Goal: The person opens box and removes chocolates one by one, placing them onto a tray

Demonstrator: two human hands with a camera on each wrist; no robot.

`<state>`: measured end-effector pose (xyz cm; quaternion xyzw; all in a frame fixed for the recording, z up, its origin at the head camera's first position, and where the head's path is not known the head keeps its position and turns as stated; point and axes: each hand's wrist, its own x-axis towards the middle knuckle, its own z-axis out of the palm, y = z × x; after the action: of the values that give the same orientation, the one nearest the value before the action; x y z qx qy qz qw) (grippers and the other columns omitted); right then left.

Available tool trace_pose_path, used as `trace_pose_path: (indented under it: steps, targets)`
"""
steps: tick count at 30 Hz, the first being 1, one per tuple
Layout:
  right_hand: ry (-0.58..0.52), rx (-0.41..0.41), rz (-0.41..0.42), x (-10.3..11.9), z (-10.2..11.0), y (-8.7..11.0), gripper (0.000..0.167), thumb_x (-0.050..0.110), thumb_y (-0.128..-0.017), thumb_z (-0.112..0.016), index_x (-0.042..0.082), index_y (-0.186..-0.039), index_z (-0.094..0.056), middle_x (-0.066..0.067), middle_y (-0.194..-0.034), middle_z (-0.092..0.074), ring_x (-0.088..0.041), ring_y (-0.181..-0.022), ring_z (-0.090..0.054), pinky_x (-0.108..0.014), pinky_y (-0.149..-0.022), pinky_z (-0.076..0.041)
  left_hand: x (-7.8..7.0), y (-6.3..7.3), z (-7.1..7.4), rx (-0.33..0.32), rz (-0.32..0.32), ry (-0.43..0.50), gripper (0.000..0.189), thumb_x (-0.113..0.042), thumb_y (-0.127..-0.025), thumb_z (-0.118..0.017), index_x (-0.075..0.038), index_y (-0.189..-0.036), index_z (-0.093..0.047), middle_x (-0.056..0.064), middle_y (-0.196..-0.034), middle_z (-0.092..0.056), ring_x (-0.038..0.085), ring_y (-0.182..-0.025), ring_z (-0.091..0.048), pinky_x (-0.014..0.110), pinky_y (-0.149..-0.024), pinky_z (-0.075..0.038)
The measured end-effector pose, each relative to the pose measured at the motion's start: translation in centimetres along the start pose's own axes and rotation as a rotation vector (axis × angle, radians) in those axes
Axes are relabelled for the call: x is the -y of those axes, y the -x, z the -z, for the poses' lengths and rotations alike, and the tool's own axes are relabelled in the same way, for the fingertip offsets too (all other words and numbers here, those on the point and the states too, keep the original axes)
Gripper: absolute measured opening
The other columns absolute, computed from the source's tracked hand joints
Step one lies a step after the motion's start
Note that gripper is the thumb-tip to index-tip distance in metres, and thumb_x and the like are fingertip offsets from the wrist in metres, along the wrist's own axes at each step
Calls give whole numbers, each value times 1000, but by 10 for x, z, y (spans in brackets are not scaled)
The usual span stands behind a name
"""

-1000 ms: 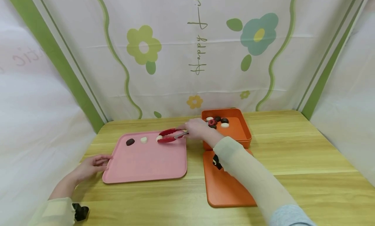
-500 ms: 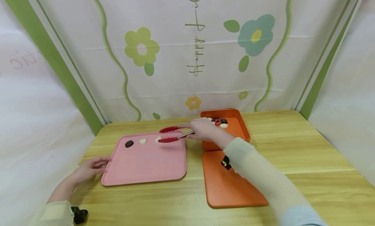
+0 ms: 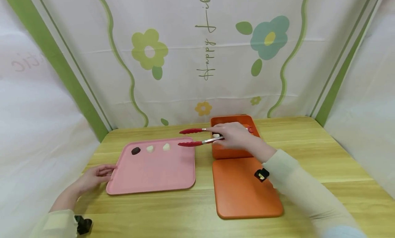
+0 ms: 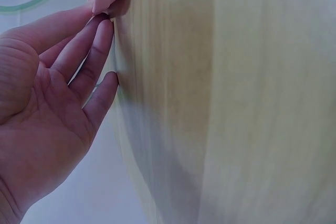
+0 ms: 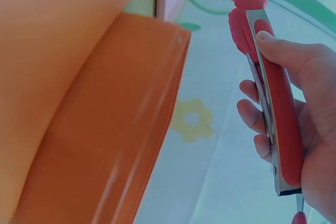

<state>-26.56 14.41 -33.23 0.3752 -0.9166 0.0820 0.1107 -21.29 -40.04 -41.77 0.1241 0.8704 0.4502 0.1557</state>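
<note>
In the head view my left hand [image 3: 92, 177] pinches the left edge of a pink tray [image 3: 151, 173]; the left wrist view shows thumb and fingertips at its rim. One dark piece [image 3: 135, 151] and two cream pieces, one heart-shaped [image 3: 150, 149] and another beside it [image 3: 166, 147], lie in a row along the tray's far part. My right hand [image 3: 236, 135] grips red-tipped metal tongs [image 5: 281, 114]. Their tips are spread apart, with nothing between them, over the tray's far right corner. The hand itself is above an orange box [image 3: 226, 153], hiding most of its contents.
A flat orange lid [image 3: 247, 193] lies in front of the box on the wooden table [image 3: 154, 214]. A cream piece [image 3: 216, 135] shows inside the box. A flower-printed curtain [image 3: 182, 59] stands behind the table.
The tongs have opened and let go of a cream piece, which stays on the tray. My right hand has moved right with them, over the box. The left hand has stayed put.
</note>
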Motion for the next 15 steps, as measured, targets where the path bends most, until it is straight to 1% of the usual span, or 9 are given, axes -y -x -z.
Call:
trace_pose_path:
  steps: [1, 3, 8, 11, 13, 15]
  targets:
    - [0, -14, 3, -2, 2, 4, 49, 31, -87, -74, 22, -134, -62, 2, -117, -67, -15, -79, -61, -33, -64, -49, -1, 0, 0, 0, 0, 1, 51, -6, -94, -63, 21, -132, -41, 39, -129, -48, -7, -99, -56, 18, -83, -48]
    - [15, -33, 6, -8, 7, 11, 51, 34, -86, -75, 20, -133, -62, 0, -120, -66, -17, -81, -63, -34, -65, -50, -1, 0, -1, -5, 1, 0, 51, -6, -94, -63, 20, -132, -42, 39, -129, -48, -7, -99, -56, 18, -83, -48]
    - [52, -33, -37, -22, 18, 31, 54, 33, -86, -75, 18, -136, -60, -3, -122, -65, -22, -87, -64, -37, -69, -51, -3, 0, 0, -14, 13, -27, 49, -7, -94, -63, 18, -132, -44, 36, -129, -50, -3, -101, -57, 18, -83, -48]
    - [43, -32, -77, -31, 25, 42, 54, 29, -85, -76, 17, -135, -60, -6, -122, -65, -21, -83, -64, -34, -61, -49, -4, 1, 0, -14, 15, -35, 49, -8, -94, -63, 18, -132, -45, 36, -129, -51, -2, -101, -58, 18, -83, -48]
    - [49, -29, -106, -38, 28, 49, 53, 30, -86, -76, 17, -135, -61, -8, -123, -65, -21, -79, -64, -32, -54, -45, -5, 1, 0, -13, 16, -34, 49, -8, -94, -63, 18, -132, -45, 36, -129, -51, -3, -101, -58, 18, -82, -48]
    - [62, -18, -136, -44, 32, 57, 53, 31, -86, -75, 16, -134, -61, -11, -123, -65, -23, -78, -65, -31, -51, -43, -5, 1, 0, -15, 14, -33, 49, -8, -94, -64, 18, -132, -45, 36, -128, -51, -3, -100, -58, 18, -82, -48]
